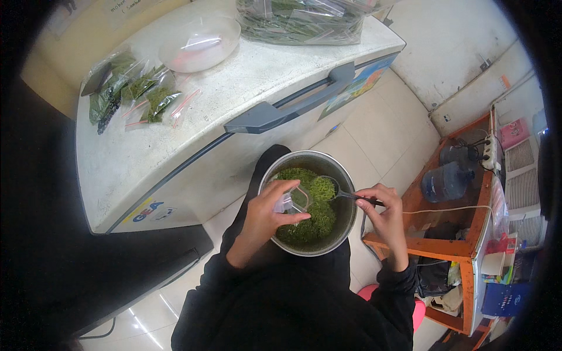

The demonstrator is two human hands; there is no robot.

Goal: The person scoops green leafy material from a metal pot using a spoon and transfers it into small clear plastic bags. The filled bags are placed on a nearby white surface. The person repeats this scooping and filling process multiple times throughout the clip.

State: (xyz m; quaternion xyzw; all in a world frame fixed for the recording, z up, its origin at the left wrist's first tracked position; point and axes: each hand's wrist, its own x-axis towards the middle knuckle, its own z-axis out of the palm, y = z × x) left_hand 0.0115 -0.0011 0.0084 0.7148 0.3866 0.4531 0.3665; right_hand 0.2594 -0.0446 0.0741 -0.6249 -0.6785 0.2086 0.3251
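A metal pot rests at my lap, holding a mass of finely chopped green leaves. My left hand holds a small clear plastic bag over the pot's left side, thumb and fingers spreading its mouth. In my right hand is a spoon with a dark handle, gripped at the pot's right rim. Its bowl carries a heap of the green leaves, just right of the bag's mouth. The bag's inside is partly hidden by my fingers.
Ahead stands a white chest freezer with a grey handle. On its lid are small zip bags of green leaves, a translucent bowl and a large filled plastic bag. An orange wooden shelf with a water jug is at right.
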